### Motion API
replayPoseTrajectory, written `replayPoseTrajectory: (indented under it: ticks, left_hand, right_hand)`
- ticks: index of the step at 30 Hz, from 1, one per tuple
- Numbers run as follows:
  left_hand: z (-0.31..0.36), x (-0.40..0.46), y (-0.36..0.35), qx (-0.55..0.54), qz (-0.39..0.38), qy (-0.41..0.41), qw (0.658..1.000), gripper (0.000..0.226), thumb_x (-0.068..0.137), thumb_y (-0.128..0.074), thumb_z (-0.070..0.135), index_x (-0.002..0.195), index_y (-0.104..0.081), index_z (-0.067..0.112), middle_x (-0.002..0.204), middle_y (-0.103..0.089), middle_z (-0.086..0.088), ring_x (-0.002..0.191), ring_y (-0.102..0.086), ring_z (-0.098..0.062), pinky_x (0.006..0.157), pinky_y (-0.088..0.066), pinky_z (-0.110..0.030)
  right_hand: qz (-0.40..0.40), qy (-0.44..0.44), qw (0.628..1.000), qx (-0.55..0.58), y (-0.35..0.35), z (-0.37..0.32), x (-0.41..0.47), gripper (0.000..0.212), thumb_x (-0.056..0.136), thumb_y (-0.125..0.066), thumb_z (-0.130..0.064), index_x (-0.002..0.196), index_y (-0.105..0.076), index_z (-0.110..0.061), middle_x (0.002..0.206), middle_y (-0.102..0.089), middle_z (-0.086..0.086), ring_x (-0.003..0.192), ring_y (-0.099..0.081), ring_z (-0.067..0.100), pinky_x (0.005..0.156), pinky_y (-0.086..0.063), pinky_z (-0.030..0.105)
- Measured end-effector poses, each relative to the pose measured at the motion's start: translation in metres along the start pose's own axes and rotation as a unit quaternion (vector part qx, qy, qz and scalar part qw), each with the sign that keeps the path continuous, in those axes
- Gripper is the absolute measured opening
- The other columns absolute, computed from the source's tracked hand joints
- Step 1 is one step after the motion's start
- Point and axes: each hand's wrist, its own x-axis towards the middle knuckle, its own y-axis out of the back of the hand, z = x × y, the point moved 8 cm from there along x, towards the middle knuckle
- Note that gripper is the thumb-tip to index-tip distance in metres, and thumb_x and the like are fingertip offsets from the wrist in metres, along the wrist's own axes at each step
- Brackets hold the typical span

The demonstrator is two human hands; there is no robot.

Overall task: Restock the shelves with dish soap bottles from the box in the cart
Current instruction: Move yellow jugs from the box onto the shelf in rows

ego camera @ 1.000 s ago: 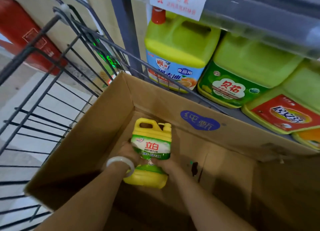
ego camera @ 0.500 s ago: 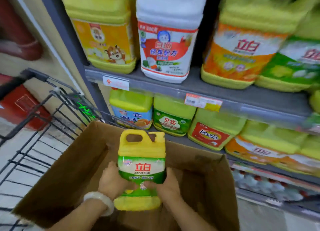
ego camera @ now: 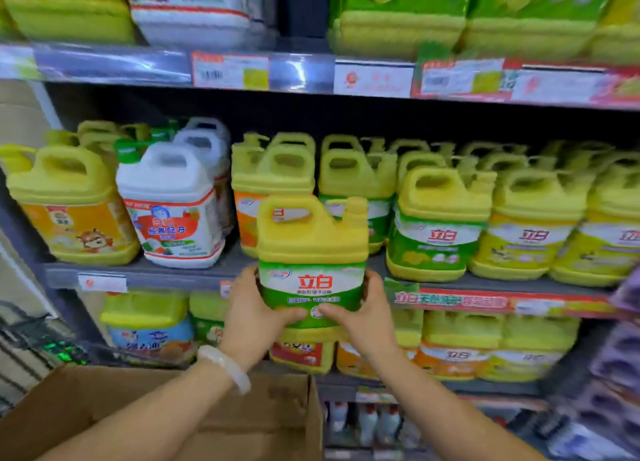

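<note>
Yellow dish soap jug [ego camera: 312,253] now up out of the cardboard box [ego camera: 166,412], upright in front of the middle shelf [ego camera: 152,274], left hand [ego camera: 254,313] and right hand [ego camera: 369,317] wrapped round its lower sides; a second ago it sat down in the box, so placing comes next. Green label reads 立白, matching jugs [ego camera: 434,225] shelved right
</note>
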Motion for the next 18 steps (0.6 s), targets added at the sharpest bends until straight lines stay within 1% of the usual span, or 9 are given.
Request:
replayPoseTrajectory:
  ticks: [2, 4, 6, 8, 11, 14, 18]
  left_hand:
    - [0.022, 0.017, -0.016, 0.009, 0.006, -0.045, 0.999, 0.075, 0.045, -0.092, 0.01, 0.105, -0.05, 0.022, 0.102, -0.059, 0.006, 0.102, -0.054, -0.015, 0.084, -0.042, -0.027]
    - [0.035, 0.033, -0.029, 0.015, 0.02, -0.062, 0.998, 0.079, 0.044, -0.093, 0.014, 0.112, -0.053, 0.014, 0.109, -0.062, 0.0, 0.106, -0.056, -0.018, 0.091, -0.046, -0.034]
    - [0.046, 0.047, -0.04, 0.018, 0.035, -0.068, 0.997, 0.081, 0.046, -0.093, 0.016, 0.115, -0.051, 0.01, 0.111, -0.062, -0.002, 0.107, -0.058, -0.02, 0.092, -0.048, -0.037]
    - [0.053, 0.059, -0.05, 0.019, 0.047, -0.078, 0.996, 0.082, 0.048, -0.092, 0.017, 0.118, -0.049, 0.01, 0.114, -0.061, -0.005, 0.11, -0.057, -0.022, 0.093, -0.048, -0.039]
    - [0.058, 0.074, -0.062, 0.028, 0.057, -0.078, 0.995, 0.081, 0.052, -0.091, 0.018, 0.12, -0.047, 0.013, 0.115, -0.058, -0.004, 0.111, -0.055, -0.022, 0.092, -0.046, -0.036]
    - [0.052, 0.085, -0.072, 0.04, 0.05, -0.075, 0.995, 0.075, 0.053, -0.09, 0.016, 0.116, -0.048, 0.013, 0.111, -0.06, -0.003, 0.108, -0.056, -0.022, 0.09, -0.046, -0.033]
    - [0.038, 0.093, -0.084, 0.046, 0.036, -0.072, 0.996, 0.076, 0.052, -0.091, 0.014, 0.115, -0.049, 0.009, 0.111, -0.06, -0.007, 0.11, -0.056, -0.025, 0.092, -0.046, -0.037]
  right_hand:
    - [0.024, 0.017, 1.0, -0.01, 0.022, -0.012, 0.016, 0.082, 0.062, -0.086, -0.013, 0.13, -0.039, -0.012, 0.109, -0.057, -0.005, 0.105, -0.054, 0.012, 0.088, -0.044, 0.026]
    - [0.046, 0.036, 0.998, -0.026, 0.04, -0.023, 0.034, 0.087, 0.062, -0.086, -0.015, 0.134, -0.037, -0.009, 0.117, -0.058, 0.001, 0.108, -0.052, 0.014, 0.088, -0.041, 0.025]
    - [0.055, 0.05, 0.996, -0.043, 0.051, -0.032, 0.052, 0.09, 0.064, -0.085, -0.016, 0.137, -0.034, -0.009, 0.128, -0.057, 0.006, 0.119, -0.052, 0.019, 0.092, -0.04, 0.026]
    - [0.057, 0.06, 0.995, -0.063, 0.057, -0.038, 0.068, 0.091, 0.066, -0.084, -0.018, 0.14, -0.031, -0.01, 0.133, -0.054, 0.007, 0.124, -0.05, 0.022, 0.095, -0.039, 0.029]
    - [0.071, 0.063, 0.991, -0.096, 0.06, -0.04, 0.086, 0.09, 0.067, -0.083, -0.021, 0.14, -0.031, -0.01, 0.133, -0.054, 0.008, 0.124, -0.05, 0.026, 0.094, -0.04, 0.032]
    - [0.083, 0.046, 0.989, -0.114, 0.058, -0.033, 0.094, 0.087, 0.067, -0.083, -0.02, 0.137, -0.034, -0.009, 0.131, -0.054, 0.009, 0.123, -0.05, 0.027, 0.094, -0.04, 0.033]
    - [0.087, 0.027, 0.987, -0.131, 0.056, -0.019, 0.096, 0.075, 0.066, -0.084, -0.021, 0.126, -0.041, -0.008, 0.122, -0.059, 0.009, 0.118, -0.054, 0.027, 0.091, -0.042, 0.033]
